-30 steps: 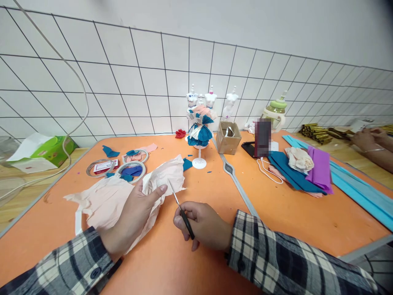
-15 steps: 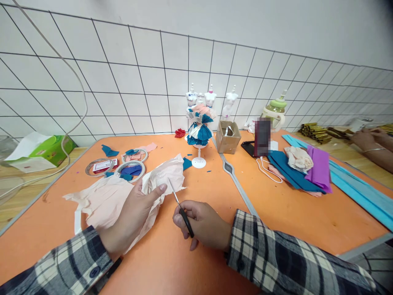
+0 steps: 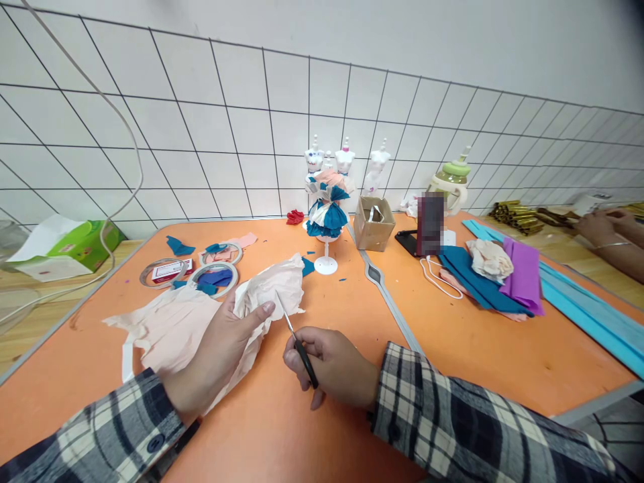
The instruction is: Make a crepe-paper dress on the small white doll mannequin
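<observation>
Crumpled pale pink paper (image 3: 176, 325) spreads over the left of the orange table and rises at the centre. My left hand (image 3: 221, 349) pinches its raised part, thumb on top. My right hand (image 3: 327, 365) is closed around the black handles of small scissors (image 3: 304, 362), whose metal blades point up and left against the paper. Whether the tips have gone through the paper I cannot tell. Behind the paper a small white mannequin stand (image 3: 326, 266) carries a dress of blue, white and pink paper (image 3: 329, 216).
Tape rolls (image 3: 235, 278) and blue scraps lie back left. A cardboard box (image 3: 373, 225), phone (image 3: 430, 225), bottle (image 3: 453, 178) and folded coloured paper (image 3: 520, 275) are to the right. Another person's hands (image 3: 598, 228) show at far right.
The raised edge of the pink paper has shifted very slightly to the right. Both hands and the scissors look almost the same.
</observation>
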Motion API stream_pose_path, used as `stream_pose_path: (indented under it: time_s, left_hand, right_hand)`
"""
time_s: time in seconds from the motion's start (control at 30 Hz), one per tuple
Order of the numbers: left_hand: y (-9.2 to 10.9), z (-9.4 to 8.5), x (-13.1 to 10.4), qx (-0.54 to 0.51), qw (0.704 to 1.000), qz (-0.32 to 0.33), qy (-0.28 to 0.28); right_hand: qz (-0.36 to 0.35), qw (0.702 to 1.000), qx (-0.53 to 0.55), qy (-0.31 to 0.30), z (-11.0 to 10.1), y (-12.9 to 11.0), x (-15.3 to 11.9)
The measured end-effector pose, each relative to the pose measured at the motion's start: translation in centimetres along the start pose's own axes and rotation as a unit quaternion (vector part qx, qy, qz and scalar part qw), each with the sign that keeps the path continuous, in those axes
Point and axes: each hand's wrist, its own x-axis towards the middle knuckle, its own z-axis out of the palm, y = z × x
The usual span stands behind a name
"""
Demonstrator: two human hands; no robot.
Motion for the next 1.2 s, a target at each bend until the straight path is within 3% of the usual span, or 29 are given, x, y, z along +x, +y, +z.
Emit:
stream_pose_path:
  time_s: [0.43,0.7,1.0,1.2]
  left_hand:
    - [-0.5,-0.2,0.1,-0.021,1.0,-0.002,-0.019]
    - [0.0,0.0,0.2,-0.01,1.0,0.005,0.004]
    - [0.1,-0.2,0.1,0.004,0.998,0.006,-0.063]
    - [0.6,0.1,-0.1,0.01,0.999,0.004,-0.048]
  right_hand:
    - [-0.002,1.0,0.014,-0.003,0.0,0.1,0.0]
    - [-0.001,1.0,0.019,-0.011,-0.1,0.3,-0.2]
    - [-0.002,1.0,0.013,-0.001,-0.1,0.2,0.0]
    - [0.003,1.0,0.015,-0.006,0.0,0.3,0.0]
